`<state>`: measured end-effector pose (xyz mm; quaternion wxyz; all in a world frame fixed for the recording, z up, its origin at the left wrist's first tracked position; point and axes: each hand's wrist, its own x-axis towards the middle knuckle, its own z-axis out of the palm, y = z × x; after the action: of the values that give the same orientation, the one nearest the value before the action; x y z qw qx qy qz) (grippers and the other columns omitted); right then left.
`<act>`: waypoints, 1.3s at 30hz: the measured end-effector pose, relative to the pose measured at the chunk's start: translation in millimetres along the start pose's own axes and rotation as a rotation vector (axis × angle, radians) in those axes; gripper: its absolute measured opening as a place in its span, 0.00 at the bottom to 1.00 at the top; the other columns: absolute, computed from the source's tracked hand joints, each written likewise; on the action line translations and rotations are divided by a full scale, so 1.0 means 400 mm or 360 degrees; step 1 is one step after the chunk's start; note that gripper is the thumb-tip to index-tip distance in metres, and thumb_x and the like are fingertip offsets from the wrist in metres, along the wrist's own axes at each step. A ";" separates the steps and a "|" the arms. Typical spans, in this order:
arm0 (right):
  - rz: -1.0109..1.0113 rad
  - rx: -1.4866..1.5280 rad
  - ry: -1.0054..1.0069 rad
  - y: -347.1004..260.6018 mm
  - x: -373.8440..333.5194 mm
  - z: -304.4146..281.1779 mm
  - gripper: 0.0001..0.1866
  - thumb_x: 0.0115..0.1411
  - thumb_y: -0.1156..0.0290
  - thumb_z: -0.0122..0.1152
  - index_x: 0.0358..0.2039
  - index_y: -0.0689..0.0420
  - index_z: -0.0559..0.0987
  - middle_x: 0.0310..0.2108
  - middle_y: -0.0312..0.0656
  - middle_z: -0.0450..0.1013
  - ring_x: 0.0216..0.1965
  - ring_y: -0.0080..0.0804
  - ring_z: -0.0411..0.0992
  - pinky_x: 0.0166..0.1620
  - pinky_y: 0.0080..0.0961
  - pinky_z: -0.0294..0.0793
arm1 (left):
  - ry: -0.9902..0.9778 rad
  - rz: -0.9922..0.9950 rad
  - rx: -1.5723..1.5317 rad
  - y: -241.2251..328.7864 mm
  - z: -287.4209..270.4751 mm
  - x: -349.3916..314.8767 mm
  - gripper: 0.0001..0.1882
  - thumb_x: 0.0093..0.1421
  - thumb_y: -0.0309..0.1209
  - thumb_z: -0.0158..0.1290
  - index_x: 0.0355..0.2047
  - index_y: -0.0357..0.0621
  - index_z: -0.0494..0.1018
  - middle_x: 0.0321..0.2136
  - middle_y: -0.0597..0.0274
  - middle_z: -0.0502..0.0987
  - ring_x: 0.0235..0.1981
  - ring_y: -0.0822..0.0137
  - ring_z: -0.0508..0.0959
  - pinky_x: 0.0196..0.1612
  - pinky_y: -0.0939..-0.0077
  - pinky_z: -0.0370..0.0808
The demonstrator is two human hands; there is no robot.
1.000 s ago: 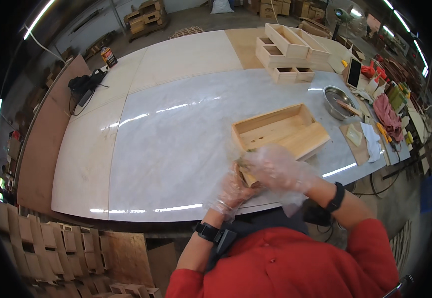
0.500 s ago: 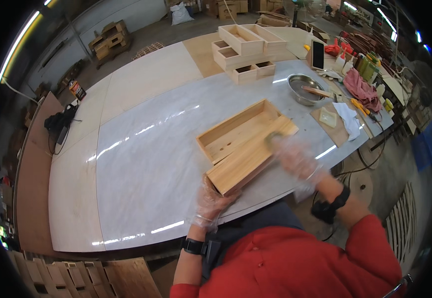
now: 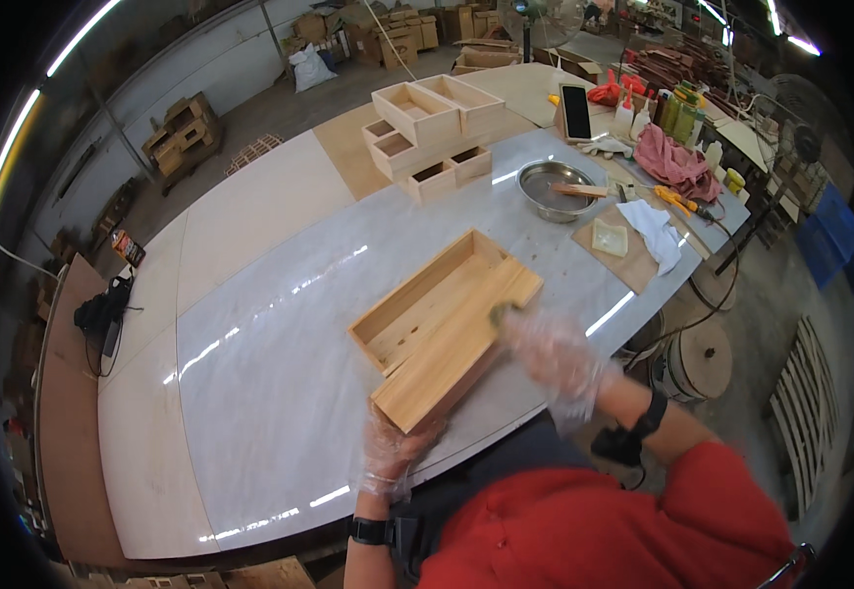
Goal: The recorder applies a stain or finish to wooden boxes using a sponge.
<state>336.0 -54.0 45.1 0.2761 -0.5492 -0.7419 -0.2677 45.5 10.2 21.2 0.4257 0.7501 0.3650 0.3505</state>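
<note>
My left hand [image 3: 400, 450], in a clear plastic glove, grips the near end of a long pale wooden box [image 3: 454, 351] from below. The box's smooth flat face is turned up, and its near edge is tilted toward me. My right hand [image 3: 555, 355], also gloved and blurred, is closed on a small greenish pad [image 3: 504, 314], pressed at the right part of that face. Most of the pad is hidden by the fingers. Directly behind lies an open wooden box [image 3: 412, 319], hollow side up, with dark spots inside; the held box overlaps its near side.
Small wooden boxes [image 3: 417, 128] are stacked at the table's back. To their right are a metal bowl [image 3: 530, 196] with a brush [image 3: 579, 189] across its rim, a white cloth [image 3: 653, 236], a phone [image 3: 576, 113], bottles [image 3: 680, 110] and a pink rag [image 3: 677, 162].
The whole view has shifted, so the table and boxes appear lower and farther left. My left hand keeps its grip; my right hand stays on the box's right part with the pad.
</note>
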 end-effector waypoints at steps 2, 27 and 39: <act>0.0268 0.0379 -0.0085 -0.031 0.016 -0.037 0.18 0.59 0.69 0.53 0.50 0.57 0.74 0.35 0.45 0.76 0.33 0.44 0.74 0.35 0.39 0.73 | -0.0023 -0.0020 0.0034 -0.020 -0.002 0.004 0.38 0.43 0.37 0.72 0.50 0.37 0.65 0.45 0.53 0.74 0.44 0.60 0.77 0.47 0.70 0.74; 0.1011 0.1617 0.0289 0.055 0.122 -0.135 0.14 0.66 0.72 0.54 0.49 0.63 0.77 0.35 0.40 0.78 0.32 0.24 0.74 0.33 0.25 0.74 | -0.0092 0.0246 0.0908 0.150 -0.110 -0.012 0.39 0.42 0.38 0.71 0.51 0.33 0.65 0.47 0.47 0.74 0.46 0.57 0.76 0.49 0.68 0.73; -0.0046 0.0906 0.0034 -0.110 0.366 -0.317 0.13 0.49 0.75 0.66 0.38 0.57 0.80 0.31 0.46 0.72 0.31 0.44 0.72 0.34 0.34 0.73 | -0.0021 0.0449 -0.0448 0.312 -0.098 0.102 0.46 0.43 0.27 0.70 0.60 0.39 0.56 0.54 0.55 0.66 0.54 0.64 0.69 0.57 0.69 0.68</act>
<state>272.4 -56.3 233.2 0.4232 -0.4361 -0.7920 -0.0583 63.6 13.6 157.1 0.4755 0.7292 0.2008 0.4494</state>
